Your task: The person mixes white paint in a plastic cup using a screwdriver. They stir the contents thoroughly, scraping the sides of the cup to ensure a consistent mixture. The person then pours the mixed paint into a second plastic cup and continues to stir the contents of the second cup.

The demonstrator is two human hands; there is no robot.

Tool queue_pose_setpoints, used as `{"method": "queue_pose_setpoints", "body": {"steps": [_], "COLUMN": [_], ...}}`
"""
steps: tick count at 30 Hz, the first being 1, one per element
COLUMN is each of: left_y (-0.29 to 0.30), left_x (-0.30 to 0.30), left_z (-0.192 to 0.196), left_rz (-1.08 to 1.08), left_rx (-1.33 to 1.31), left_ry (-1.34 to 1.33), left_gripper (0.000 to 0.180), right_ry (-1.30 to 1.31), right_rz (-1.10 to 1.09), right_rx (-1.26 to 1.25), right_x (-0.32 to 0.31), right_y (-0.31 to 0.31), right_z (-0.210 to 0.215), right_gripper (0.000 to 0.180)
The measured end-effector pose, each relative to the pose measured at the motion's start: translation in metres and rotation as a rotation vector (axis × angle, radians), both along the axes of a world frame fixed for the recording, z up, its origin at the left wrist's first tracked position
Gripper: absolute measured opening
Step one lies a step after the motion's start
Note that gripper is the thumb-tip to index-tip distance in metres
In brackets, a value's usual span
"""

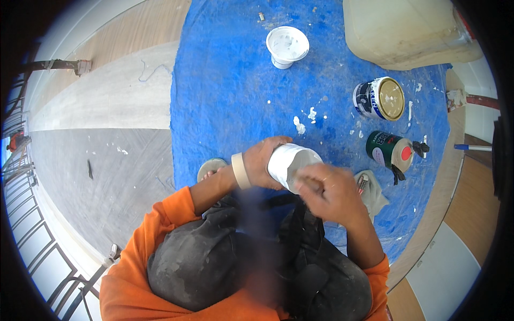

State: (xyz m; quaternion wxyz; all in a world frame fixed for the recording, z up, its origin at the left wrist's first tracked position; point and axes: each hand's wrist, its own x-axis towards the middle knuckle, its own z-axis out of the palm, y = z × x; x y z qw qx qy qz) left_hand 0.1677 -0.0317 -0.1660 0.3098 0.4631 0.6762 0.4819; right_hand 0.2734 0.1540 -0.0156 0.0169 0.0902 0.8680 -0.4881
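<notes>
My left hand is wrapped around a white cylindrical container, tilted over my lap with its greyish open end facing right. At that opening is my right hand, its fingers curled together and slightly smeared by motion. Whatever they may hold is hidden. A beige ring like a roll of masking tape sits around my left wrist. Beyond my hands, a white plastic cup with white residue inside stands on a blue tarp.
To the right are a paint can with a gold lid and a dark green can with a red cap and black plastic. A large translucent jerrycan occupies the far right. A grey rag lies beside my right hand, near a foot.
</notes>
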Motion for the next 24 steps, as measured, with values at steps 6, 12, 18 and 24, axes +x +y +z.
{"method": "queue_pose_setpoints", "body": {"steps": [6, 12, 18, 24], "left_y": [0.001, 0.0, 0.0, -0.003], "left_x": [0.0, -0.002, -0.003, -0.007], "left_z": [0.0, -0.002, -0.003, 0.004], "left_rz": [0.002, -0.003, 0.002, -0.034], "left_rx": [0.013, 0.033, 0.019, -0.034], "left_ry": [-0.022, 0.002, -0.027, -0.072], "left_gripper": [0.111, 0.112, 0.113, 0.112], "right_ry": [-0.064, -0.08, -0.033, 0.026], "right_rz": [0.157, 0.124, -0.023, -0.021], "right_rx": [-0.012, 0.048, 0.075, -0.019], "right_x": [0.002, 0.009, 0.002, 0.001], "right_y": [0.006, 0.015, 0.015, 0.006], "right_z": [0.0, -0.01, -0.004, -0.007], "right_gripper": [0.012, 0.012, 0.014, 0.014]}}
